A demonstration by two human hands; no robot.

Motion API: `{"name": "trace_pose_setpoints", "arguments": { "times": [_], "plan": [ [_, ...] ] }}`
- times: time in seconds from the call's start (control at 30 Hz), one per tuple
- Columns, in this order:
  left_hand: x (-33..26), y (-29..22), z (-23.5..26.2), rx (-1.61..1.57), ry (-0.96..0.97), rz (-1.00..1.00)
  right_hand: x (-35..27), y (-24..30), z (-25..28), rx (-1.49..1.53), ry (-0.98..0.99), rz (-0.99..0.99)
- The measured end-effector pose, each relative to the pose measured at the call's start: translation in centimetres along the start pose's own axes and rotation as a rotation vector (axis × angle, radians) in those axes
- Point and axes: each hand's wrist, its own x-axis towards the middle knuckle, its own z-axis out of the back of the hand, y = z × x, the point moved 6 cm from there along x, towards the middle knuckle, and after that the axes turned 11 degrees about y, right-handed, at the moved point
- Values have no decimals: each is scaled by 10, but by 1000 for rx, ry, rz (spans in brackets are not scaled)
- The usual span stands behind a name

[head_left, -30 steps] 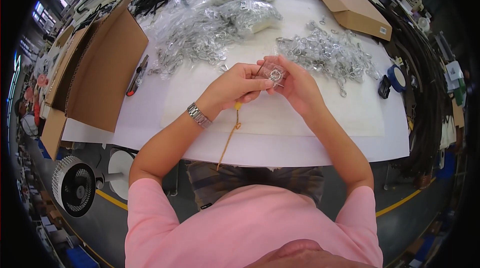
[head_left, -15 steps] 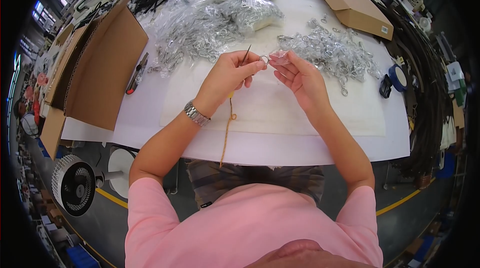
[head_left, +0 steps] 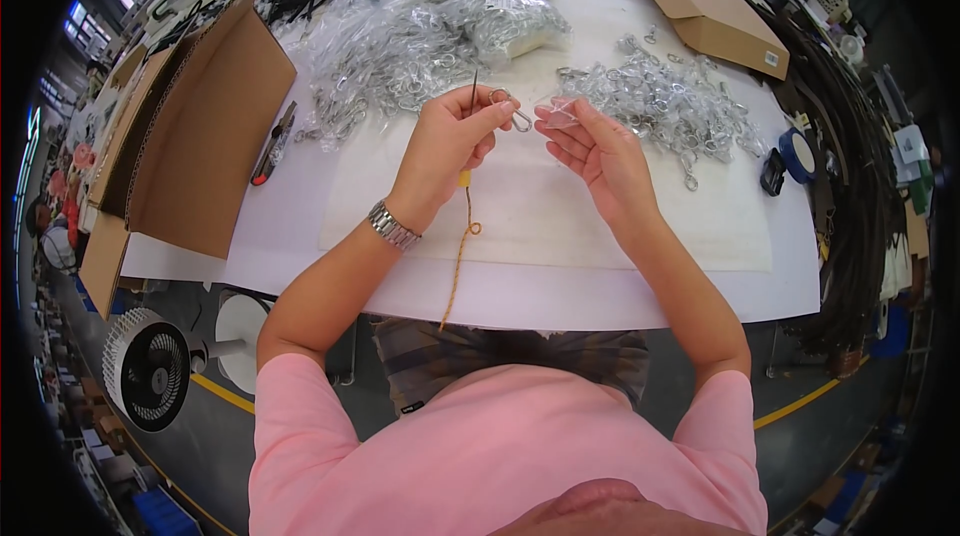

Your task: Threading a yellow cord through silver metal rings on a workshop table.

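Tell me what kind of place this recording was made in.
Most likely a factory or workshop assembly bench. A white table carries heaps of small metal clips, bagged clips and open cardboard boxes; yellow floor lines and a floor fan lie below.

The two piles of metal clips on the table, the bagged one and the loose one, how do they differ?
The bagged pile sits in clear plastic, far left of the hands; the loose pile lies bare on the white table, far right. The bagged pile looks larger and heaped; the loose pile is spread flat. Both are silvery metal clips.
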Motion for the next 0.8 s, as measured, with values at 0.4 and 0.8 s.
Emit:
{"name": "trace_pose_setpoints", "arguments": {
  "times": [0.4,0.8],
  "plan": [
    [-3,-7,-19,548,30,-8,-3,-5,-5,72,23,22],
    [-3,-3,-21,279,39,3,-4,-16,-17,-12,57,56]
  ]
}}
